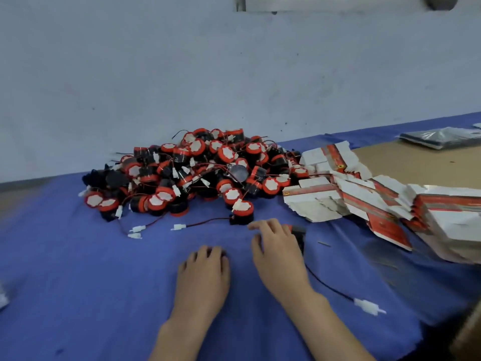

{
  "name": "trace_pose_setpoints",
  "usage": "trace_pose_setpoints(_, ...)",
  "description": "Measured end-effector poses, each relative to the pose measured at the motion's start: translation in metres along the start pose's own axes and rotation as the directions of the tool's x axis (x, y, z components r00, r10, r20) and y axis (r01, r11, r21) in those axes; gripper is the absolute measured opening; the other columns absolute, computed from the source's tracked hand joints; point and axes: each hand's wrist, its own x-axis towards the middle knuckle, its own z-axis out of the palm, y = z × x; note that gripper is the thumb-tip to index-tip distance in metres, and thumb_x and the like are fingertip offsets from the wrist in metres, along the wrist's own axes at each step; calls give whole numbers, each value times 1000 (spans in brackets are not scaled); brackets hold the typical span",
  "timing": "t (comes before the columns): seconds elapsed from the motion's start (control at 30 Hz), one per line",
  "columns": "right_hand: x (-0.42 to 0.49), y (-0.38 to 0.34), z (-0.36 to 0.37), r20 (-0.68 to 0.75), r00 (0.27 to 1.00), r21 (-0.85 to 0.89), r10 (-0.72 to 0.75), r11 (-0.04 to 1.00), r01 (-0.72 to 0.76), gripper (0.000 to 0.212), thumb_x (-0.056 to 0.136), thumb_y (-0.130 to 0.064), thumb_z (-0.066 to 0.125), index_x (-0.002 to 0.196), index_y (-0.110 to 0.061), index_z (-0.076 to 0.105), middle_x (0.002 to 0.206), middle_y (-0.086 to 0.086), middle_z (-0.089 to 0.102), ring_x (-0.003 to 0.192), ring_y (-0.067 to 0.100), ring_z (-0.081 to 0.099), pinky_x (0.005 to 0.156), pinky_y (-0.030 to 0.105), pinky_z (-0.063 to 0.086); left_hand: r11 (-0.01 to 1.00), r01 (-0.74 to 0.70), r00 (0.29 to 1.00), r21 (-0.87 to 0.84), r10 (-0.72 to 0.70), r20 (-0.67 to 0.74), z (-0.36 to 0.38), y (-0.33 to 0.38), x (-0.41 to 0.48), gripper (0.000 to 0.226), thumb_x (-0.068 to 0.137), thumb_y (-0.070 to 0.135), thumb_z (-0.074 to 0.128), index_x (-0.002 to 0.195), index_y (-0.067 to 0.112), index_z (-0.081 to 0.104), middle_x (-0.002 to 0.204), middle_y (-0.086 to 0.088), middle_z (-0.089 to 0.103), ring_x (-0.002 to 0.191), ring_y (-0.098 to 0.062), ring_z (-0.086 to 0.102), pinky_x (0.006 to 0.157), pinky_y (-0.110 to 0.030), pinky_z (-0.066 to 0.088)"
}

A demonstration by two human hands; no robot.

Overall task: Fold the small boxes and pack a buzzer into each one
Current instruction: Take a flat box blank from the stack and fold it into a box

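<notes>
Fingers [261,225] of the right hand [276,254] spread loosely over a red-and-black buzzer [297,231]; whether they grip it cannot be told. The left hand [203,272] rests loosely curled on the blue cloth [78,269], holding nothing. Behind, a heap of buzzers [192,170] lies against the pale wall [182,74], with flat boxes [364,196] fanned out to its right, beside bare brown tabletop [390,162].

Directly under the grip and wide to either side lies blue cloth [78,269]. Far beyond the grip stands a pale, scuffed wall [182,74], a metal bracket [240,3] at its top. Beyond and right of the grip, a brown board [385,162], bearing a shiny bag [442,138] at its far end. Just right of the grip, a thin sliver [324,244]. Far left, a white scrap [2,299].
</notes>
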Motion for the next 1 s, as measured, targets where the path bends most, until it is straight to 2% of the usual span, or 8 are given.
trace_pose_setpoints(0.13,8,4,2,-208,973,-89,101,989,-122,32,102,-22,50,132,-25,60,138,1,54,126,28,47,104,44,37,998,-70,997,9,69,32,-1,-9,3,30,105,38,29,129,38,46,131,15,45,118,-11,44,97,-28,36)
trace_pose_setpoints(0.23,9,11,3,-99,961,-197,259,941,-274,44,105,-30,42,148,-28,42,158,4,33,147,25,25,121,43,19,997,-77,995,4,77,57,-3,-11,3,31,105,38,29,131,38,45,133,16,43,120,-11,42,99,-28,34)
trace_pose_setpoints(0.33,7,11,2,-80,953,-160,292,940,-301,43,105,-28,41,147,-26,41,158,6,33,147,25,24,119,42,25,997,-81,994,1,80,69,-3,-12,1,33,105,37,28,134,39,44,136,17,41,123,-10,41,102,-28,32)
trace_pose_setpoints(0.53,11,22,-5,-46,974,68,223,973,-220,40,99,-8,49,137,-19,51,154,9,29,138,27,34,95,37,45,995,-83,992,-48,87,91,-3,-13,-6,37,106,37,27,141,37,41,149,15,36,138,-8,31,115,-27,24)
trace_pose_setpoints(0.67,36,28,-10,-5,999,166,-32,986,33,41,104,-27,52,145,-22,48,158,2,29,142,22,35,110,36,39,993,-93,990,-73,100,98,-2,-17,-7,38,106,38,27,142,37,40,154,14,32,143,-8,25,118,-27,20)
trace_pose_setpoints(0.77,58,38,-15,-63,998,173,-19,984,30,47,107,-36,40,152,-20,41,158,4,36,143,24,34,118,41,30,992,-95,991,-77,102,86,0,-19,-6,39,106,38,28,142,38,40,154,15,32,143,-7,25,117,-26,20)
trace_pose_setpoints(0.9,77,78,-23,-41,991,-7,128,992,-129,53,106,-10,39,158,-10,28,164,13,26,150,33,24,120,47,23,992,-93,993,-87,99,69,0,-18,-6,38,105,38,28,141,39,40,153,16,32,142,-6,25,117,-25,18)
trace_pose_setpoints(1.0,89,100,-25,100,976,-237,192,958,-164,59,107,-15,36,161,-14,13,169,8,10,156,32,4,124,47,8,990,-91,993,-104,98,67,1,-18,-6,38,105,39,28,141,40,40,153,17,32,142,-5,23,117,-25,18)
